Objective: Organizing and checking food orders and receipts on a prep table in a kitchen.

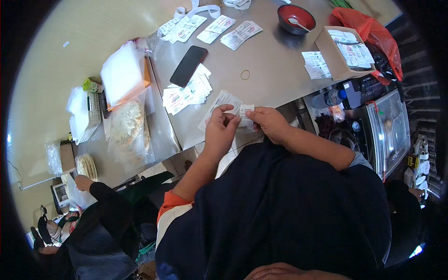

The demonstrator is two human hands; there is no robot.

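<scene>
Between the thumb and fingers of my right hand (273, 122) is a small white printed label (246, 111). My left hand (221, 127) is just left of it, fingers bent, its thumb close to the label's edge; whether it pinches anything is hard to see. Under the hands, at the edge of the steel table (269, 92), lies a larger printed label sheet (224, 99), partly covered by my left hand. A fanned pile of printed labels (190, 91) lies beyond my left hand, with a dark smartphone (189, 65) resting on it. A rubber band (245, 75) lies farther out.
Bundled labels (241, 34) and a white label strip (201, 9) lie at the far side. A bowl (285, 21) with a spoon and a cardboard box (323, 52) of labels stand right. Bagged flatbreads (127, 122) lie left, near a co-worker's hand (84, 182).
</scene>
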